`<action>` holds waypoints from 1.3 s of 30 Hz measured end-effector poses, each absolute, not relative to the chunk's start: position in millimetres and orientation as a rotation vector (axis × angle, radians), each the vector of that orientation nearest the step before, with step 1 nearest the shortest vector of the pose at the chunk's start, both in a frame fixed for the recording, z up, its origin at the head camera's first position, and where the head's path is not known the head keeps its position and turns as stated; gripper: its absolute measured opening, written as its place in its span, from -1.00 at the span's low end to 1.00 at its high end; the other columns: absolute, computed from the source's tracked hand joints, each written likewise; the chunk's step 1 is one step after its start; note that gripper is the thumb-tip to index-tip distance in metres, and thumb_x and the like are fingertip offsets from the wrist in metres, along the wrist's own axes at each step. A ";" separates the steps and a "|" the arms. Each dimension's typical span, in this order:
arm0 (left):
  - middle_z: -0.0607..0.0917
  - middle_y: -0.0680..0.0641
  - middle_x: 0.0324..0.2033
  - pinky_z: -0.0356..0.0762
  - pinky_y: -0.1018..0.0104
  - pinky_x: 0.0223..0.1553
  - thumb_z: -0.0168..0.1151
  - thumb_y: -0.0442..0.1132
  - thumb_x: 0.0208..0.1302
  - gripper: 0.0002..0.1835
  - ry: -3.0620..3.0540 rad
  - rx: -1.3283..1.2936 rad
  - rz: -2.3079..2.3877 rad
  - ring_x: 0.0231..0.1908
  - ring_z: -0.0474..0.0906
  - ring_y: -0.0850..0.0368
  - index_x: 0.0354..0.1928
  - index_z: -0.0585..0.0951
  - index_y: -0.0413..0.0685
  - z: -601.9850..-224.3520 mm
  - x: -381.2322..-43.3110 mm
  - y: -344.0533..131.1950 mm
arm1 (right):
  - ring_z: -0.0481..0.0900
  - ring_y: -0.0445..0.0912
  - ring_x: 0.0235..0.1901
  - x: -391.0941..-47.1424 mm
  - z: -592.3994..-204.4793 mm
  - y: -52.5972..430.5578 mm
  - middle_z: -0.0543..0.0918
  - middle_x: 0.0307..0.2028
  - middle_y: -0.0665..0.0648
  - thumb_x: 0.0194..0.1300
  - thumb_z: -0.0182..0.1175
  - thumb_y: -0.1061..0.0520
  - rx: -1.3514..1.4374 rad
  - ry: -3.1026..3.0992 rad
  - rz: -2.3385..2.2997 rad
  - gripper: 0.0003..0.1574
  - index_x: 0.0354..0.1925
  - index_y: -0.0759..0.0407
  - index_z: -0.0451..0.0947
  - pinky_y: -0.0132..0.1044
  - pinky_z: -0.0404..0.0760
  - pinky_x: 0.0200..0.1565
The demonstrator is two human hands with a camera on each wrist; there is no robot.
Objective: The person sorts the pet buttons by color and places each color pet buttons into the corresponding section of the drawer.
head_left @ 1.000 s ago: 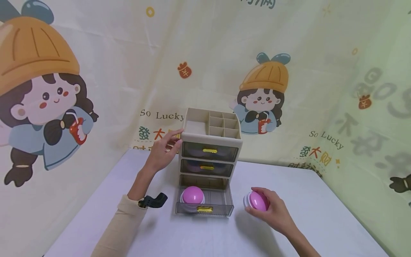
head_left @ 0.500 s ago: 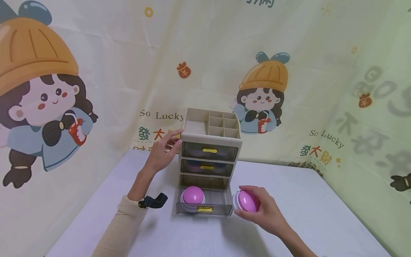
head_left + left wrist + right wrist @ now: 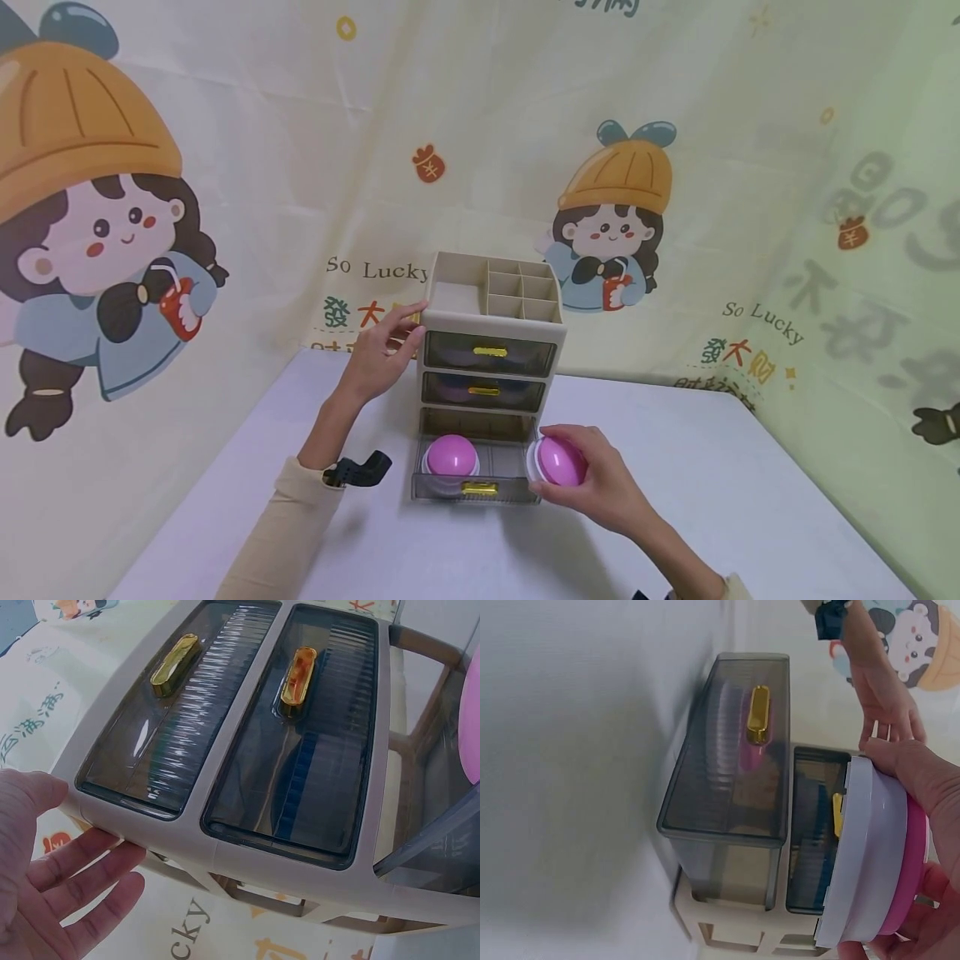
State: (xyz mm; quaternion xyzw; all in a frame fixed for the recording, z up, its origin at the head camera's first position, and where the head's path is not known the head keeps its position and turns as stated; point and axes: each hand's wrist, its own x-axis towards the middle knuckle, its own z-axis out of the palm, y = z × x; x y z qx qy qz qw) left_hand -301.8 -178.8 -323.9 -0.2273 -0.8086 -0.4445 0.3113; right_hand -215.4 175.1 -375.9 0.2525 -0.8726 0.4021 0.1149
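A beige desktop drawer cabinet (image 3: 491,320) stands on the table, its smoky bottom drawer (image 3: 510,492) pulled out. One pink-domed round object with a white base (image 3: 451,456) sits in the left part of that drawer. My right hand (image 3: 603,483) grips a matching pink dome with a white base (image 3: 561,462) by its rim. In the head view it overlaps the drawer's right edge, tilted with the base toward the drawer. My left hand (image 3: 381,354) touches the cabinet's upper left side, thumb at the front edge (image 3: 49,791) and fingertips on the side wall.
Two upper drawers, the top one (image 3: 517,354) and the middle one (image 3: 517,396), are closed and have gold handles. An open compartment tray (image 3: 461,296) tops the cabinet. Behind the white table (image 3: 675,467) hangs a printed cloth (image 3: 480,192).
My right hand has carried its pink dome leftward, from beside the drawer to the drawer's right edge. The left hand stays at the cabinet's side.
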 end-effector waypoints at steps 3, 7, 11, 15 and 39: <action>0.78 -0.19 -0.12 0.68 0.10 -0.19 0.22 -0.19 0.48 -0.54 -2.139 -0.596 -1.173 -0.26 0.72 0.00 0.37 0.53 0.09 -323.8 -301.4 -178.6 | 0.49 -0.03 0.03 -216.9 -374.5 171.2 0.60 0.04 -0.03 -0.10 0.68 -0.08 0.729 -2.581 1.202 -0.12 0.20 -0.02 0.58 -0.34 0.68 -0.16; 0.78 -0.19 -0.12 0.68 0.08 -0.19 0.22 -0.18 0.48 -0.54 -2.143 -0.594 -1.173 -0.26 0.72 -0.02 0.38 0.53 0.10 -323.6 -301.3 -178.8 | 0.51 0.01 0.04 -220.1 -373.1 165.5 0.60 0.07 -0.01 -0.08 0.67 -0.06 0.699 -2.608 1.255 -0.13 0.22 -0.03 0.57 -0.33 0.68 -0.14; 0.78 -0.20 -0.12 0.69 0.03 -0.19 0.22 -0.18 0.48 -0.54 -2.138 -0.593 -1.183 -0.27 0.73 -0.04 0.38 0.52 0.10 -323.2 -300.6 -179.3 | 0.53 0.05 0.04 -226.4 -371.9 159.4 0.61 0.10 0.02 -0.02 0.64 -0.03 0.681 -2.617 1.342 -0.16 0.24 -0.02 0.56 -0.31 0.69 -0.12; 0.78 -0.20 -0.12 0.69 0.01 -0.19 0.22 -0.19 0.47 -0.53 -2.138 -0.591 -1.192 -0.27 0.73 -0.03 0.38 0.53 0.11 -322.8 -299.9 -179.4 | 0.53 0.07 0.00 -232.2 -370.6 153.1 0.63 0.09 0.06 0.01 0.62 -0.01 0.676 -2.622 1.423 -0.22 0.21 -0.06 0.57 -0.28 0.68 -0.15; 0.78 -0.19 -0.10 0.69 0.06 -0.16 0.22 -0.19 0.48 -0.54 -2.149 -0.575 -1.187 -0.22 0.73 -0.03 0.38 0.53 0.11 -322.5 -299.8 -178.0 | 0.53 0.02 0.08 -253.1 -379.3 117.3 0.60 0.12 0.03 -0.02 0.63 0.01 0.731 -2.601 1.378 -0.19 0.21 0.01 0.56 -0.20 0.72 -0.07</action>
